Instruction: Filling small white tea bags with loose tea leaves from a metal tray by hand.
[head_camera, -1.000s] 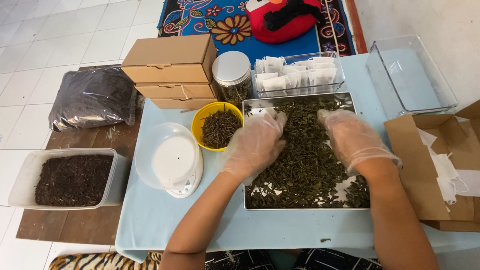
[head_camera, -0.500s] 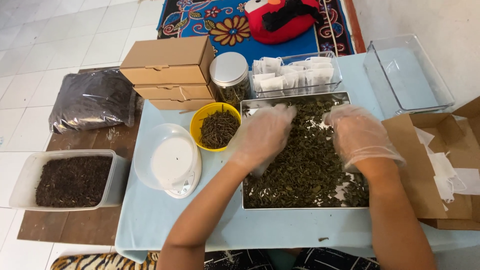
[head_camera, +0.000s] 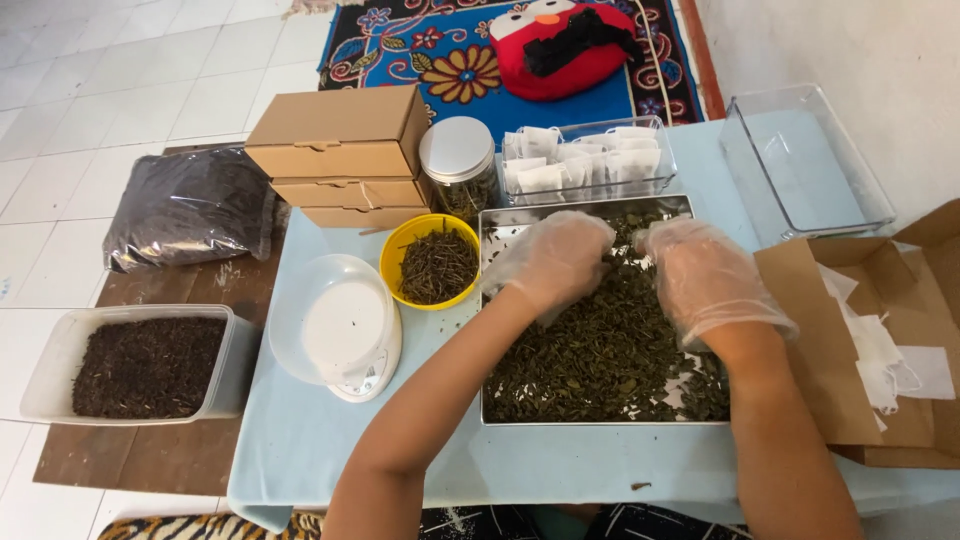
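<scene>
I see both gloved hands, left hand (head_camera: 553, 258) and right hand (head_camera: 705, 275), loosely cupped on dark-green dried leaves (head_camera: 600, 350) in the rectangular steel tray (head_camera: 600, 420); I'd rake gently toward 6 o'clock.

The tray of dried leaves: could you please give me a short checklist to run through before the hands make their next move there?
1. Both hands gloved: left hand, right hand: ok.
2. Metal tray flat on the blue cloth, fully on the table: ok.
3. Dried leaves inside the tray: ok.
4. Yellow bowl clear of the left forearm: ok.
5. Leaves held in either grip: cannot tell.
</scene>
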